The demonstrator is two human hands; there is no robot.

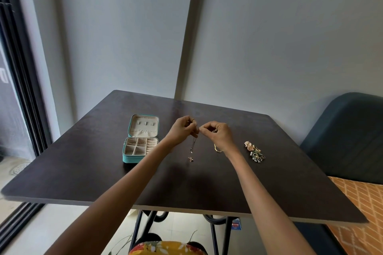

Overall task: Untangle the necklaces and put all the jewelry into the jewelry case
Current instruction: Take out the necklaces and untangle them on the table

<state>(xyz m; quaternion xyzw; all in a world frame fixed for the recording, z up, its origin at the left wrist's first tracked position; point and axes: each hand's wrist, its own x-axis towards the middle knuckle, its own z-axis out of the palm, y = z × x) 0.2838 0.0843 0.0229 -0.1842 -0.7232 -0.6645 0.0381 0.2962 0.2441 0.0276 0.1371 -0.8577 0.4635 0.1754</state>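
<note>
My left hand (183, 128) and my right hand (217, 133) are raised close together above the middle of the dark table (87, 172). Both pinch thin necklace chains (193, 144) that hang down between them, with small pendants (190, 159) dangling near the tabletop. The teal jewelry case (126, 156) lies open to the left, its beige compartments showing some fine chain inside. A gold bangle (217, 149) lies on the table, partly hidden under my right wrist. A heap of earrings and small jewelry (254, 152) sits to the right.
The table stands against a grey wall corner. A dark blue chair back (348, 136) and an orange patterned cushion (360, 209) are at the right. A dark window frame (22, 89) runs along the left.
</note>
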